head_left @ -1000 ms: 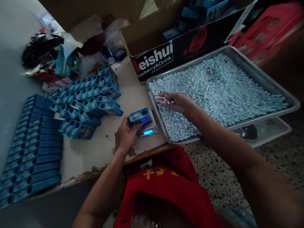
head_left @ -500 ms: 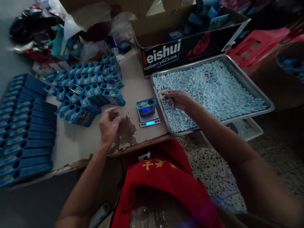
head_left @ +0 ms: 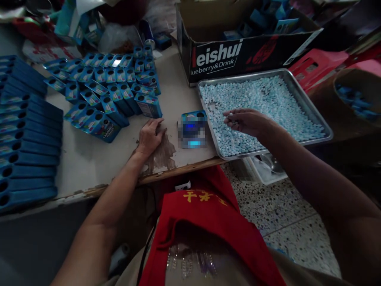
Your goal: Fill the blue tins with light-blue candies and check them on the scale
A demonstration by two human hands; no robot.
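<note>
My left hand (head_left: 151,136) lies on the table with fingers stretched out, holding nothing. It is left of a small digital scale (head_left: 195,143), whose blue display glows through a blurred patch. On the scale stands a small blue candy box (head_left: 193,115). My right hand (head_left: 248,121) is over the left part of a metal tray (head_left: 220,151) spread with small pale blue and white candies (head_left: 276,119). Its fingers are pinched together, with a pale candy showing at the tips. How many it holds is hidden.
Several blue boxes with round holes (head_left: 110,79) stand beyond my left hand, and stacked blue boxes (head_left: 29,159) line the left side. Behind the tray is a black printed carton (head_left: 220,59) holding more boxes. A pink plastic stool (head_left: 321,65) stands at right.
My left hand has lowered onto the table and its fingers have straightened. My right hand has shifted slightly right over the candies and its fingertips have closed. The view has tilted a little.
</note>
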